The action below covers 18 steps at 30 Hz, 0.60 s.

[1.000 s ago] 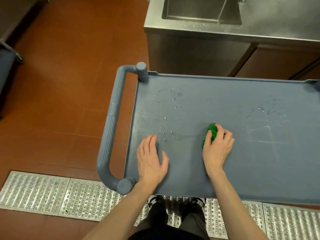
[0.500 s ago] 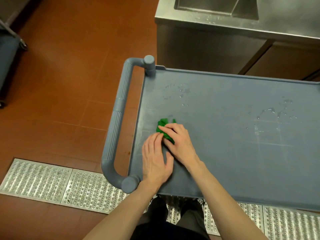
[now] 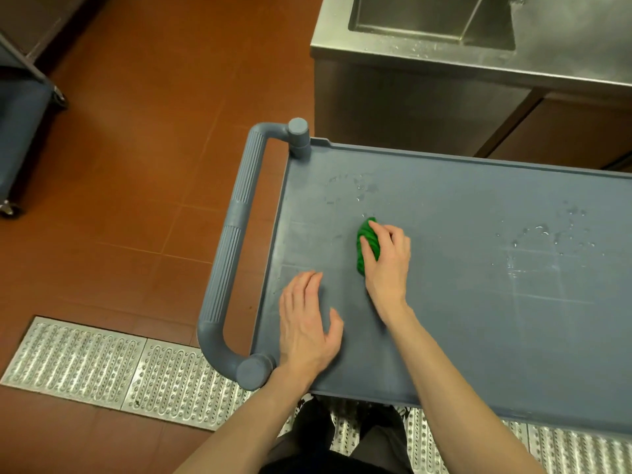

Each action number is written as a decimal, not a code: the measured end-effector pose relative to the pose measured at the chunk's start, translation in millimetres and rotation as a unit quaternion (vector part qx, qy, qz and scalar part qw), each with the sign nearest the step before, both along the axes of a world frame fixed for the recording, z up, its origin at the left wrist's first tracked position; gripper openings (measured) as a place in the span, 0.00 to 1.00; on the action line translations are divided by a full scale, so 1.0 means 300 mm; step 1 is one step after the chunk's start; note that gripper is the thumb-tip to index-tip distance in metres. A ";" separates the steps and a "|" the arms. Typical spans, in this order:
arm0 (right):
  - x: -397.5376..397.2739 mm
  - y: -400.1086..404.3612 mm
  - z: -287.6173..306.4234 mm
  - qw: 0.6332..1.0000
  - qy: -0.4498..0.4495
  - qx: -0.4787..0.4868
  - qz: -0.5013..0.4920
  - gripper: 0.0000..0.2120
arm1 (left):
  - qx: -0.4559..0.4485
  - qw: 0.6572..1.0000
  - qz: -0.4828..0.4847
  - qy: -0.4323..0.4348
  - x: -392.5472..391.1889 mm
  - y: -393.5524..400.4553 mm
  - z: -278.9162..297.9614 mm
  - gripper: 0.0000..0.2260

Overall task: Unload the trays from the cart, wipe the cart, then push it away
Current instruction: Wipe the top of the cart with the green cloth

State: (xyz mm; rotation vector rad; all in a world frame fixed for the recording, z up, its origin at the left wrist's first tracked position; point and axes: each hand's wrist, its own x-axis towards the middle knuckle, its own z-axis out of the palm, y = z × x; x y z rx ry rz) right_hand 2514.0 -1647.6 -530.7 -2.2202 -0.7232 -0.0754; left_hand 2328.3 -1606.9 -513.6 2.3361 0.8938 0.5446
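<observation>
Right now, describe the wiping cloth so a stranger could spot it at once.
Find the grey cart top below the steel sink. Near its handle end, the right hand presses a bunched cloth onto it. It is the only bright green thing there.

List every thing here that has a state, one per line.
Cart top: no trays, partly wet, droplets at right.
Green cloth: bunched, pressed on the cart top.
Right hand: grips the cloth.
Left hand: flat on the cart top.
Cart handle: untouched.
Sink: empty, wet rim.
</observation>
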 end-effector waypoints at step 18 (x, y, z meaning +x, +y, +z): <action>-0.154 -0.301 0.010 0.969 -0.042 -0.038 0.239 0.16 | 0.017 0.998 -0.018 -0.054 -0.016 0.034 0.010 0.23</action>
